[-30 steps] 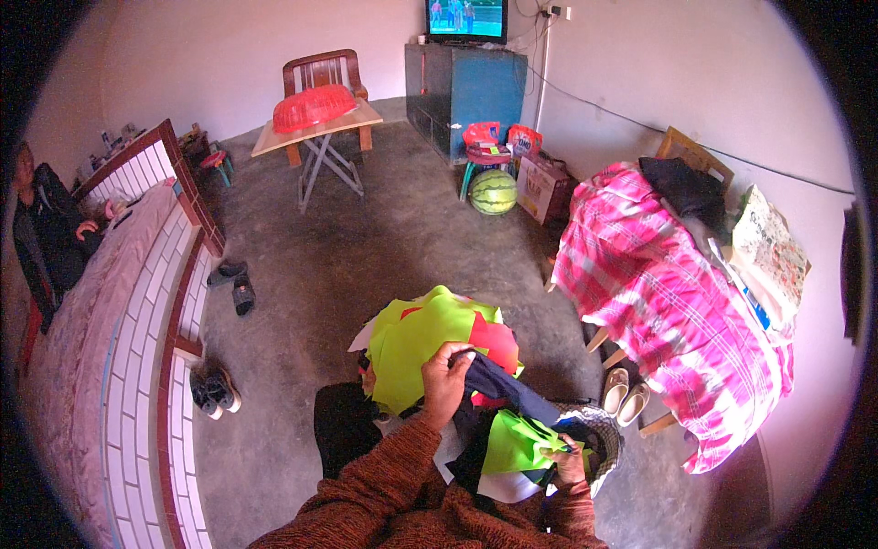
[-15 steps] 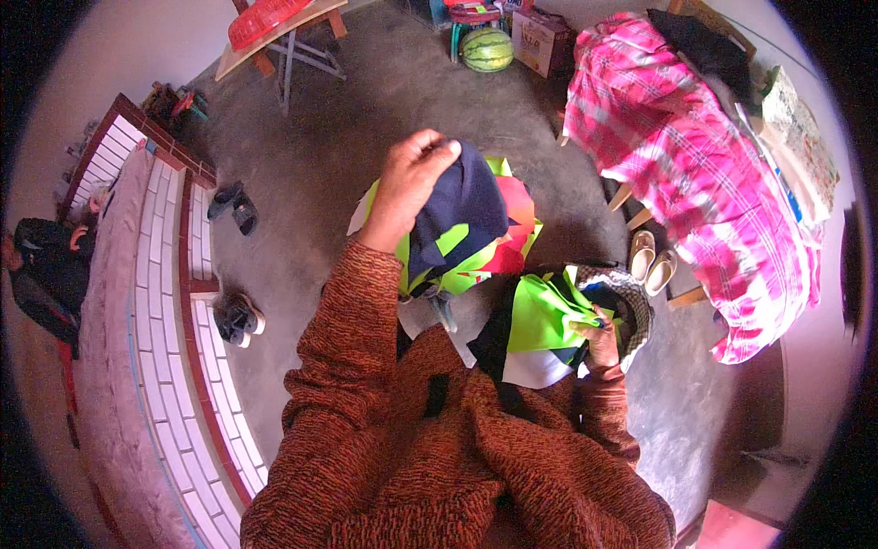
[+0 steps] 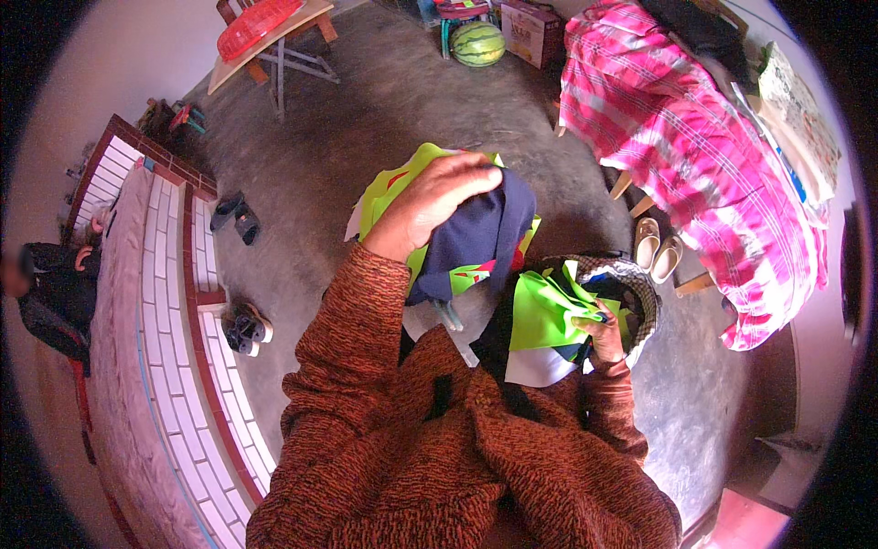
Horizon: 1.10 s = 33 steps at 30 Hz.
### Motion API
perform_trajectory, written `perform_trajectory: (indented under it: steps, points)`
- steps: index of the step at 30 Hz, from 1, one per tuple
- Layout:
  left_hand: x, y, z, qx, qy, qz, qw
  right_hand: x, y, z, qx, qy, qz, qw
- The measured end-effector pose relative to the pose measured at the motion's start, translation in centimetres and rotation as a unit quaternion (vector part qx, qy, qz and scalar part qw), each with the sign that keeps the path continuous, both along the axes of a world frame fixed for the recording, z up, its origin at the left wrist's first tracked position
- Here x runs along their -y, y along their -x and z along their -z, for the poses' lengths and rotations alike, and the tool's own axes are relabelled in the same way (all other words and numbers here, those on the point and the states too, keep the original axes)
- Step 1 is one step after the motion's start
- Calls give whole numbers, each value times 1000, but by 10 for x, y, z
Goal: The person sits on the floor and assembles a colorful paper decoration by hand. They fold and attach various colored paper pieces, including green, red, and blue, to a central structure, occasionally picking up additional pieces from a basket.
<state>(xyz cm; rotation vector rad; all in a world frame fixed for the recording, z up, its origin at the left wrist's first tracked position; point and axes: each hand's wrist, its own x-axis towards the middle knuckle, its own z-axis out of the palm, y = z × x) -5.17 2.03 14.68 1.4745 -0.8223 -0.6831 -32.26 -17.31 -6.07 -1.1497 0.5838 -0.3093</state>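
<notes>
My left hand (image 3: pixel 437 203) reaches over a pile of fabric scraps, fingers closed at the top of a navy cloth piece (image 3: pixel 476 233); its thumb is hidden. Under and around that piece lie neon-green scraps (image 3: pixel 391 183), with bits of red showing. The pile rests on a support that is mostly covered. Lower and to the right, my right hand (image 3: pixel 604 334) is closed round a bunch of neon-green cloth pieces (image 3: pixel 541 309). White and navy cloth hangs below the bunch. Just behind this hand is a round checkered-rimmed container (image 3: pixel 647 297) with dark contents.
A pink plaid cloth (image 3: pixel 658 156) covers furniture at the right, beside pale shoes (image 3: pixel 657 249). Dark shoes (image 3: pixel 245 329) and slippers (image 3: pixel 236 218) lie near the white-tiled brick platform (image 3: pixel 169 311). Farther off are a watermelon (image 3: pixel 477 44), a box (image 3: pixel 530 33) and a table (image 3: pixel 306 16) bearing a red basket.
My left hand has shifted right and slightly down with the navy piece, uncovering more neon green at the pile's upper left. My right hand keeps its hold on the green pieces.
</notes>
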Motion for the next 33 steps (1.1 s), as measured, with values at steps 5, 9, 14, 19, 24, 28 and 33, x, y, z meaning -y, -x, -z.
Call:
perform_trajectory:
  steps: [5,9,14,19,24,28,33]
  points:
    - [-17,-74,34,-32,31,-234,971,-6,-4,-7,12,-38,12,999]
    - [-69,-93,89,-175,-13,-155,972,-8,-2,-13,3,-41,30,999]
    - [-91,-83,96,-174,-83,-190,963,-4,-6,-8,-14,-17,9,1000]
    - [-102,-61,99,-191,-56,-166,966,-8,-6,-17,-32,8,25,999]
    - [-110,-83,119,-33,-101,-224,969,-7,-6,-17,-27,-3,15,1000]
    - [-123,-121,145,227,-205,-332,892,-8,-8,-15,-28,-7,40,999]
    - [-78,-97,118,453,-170,-311,818,-9,-8,-18,-27,-8,39,999]
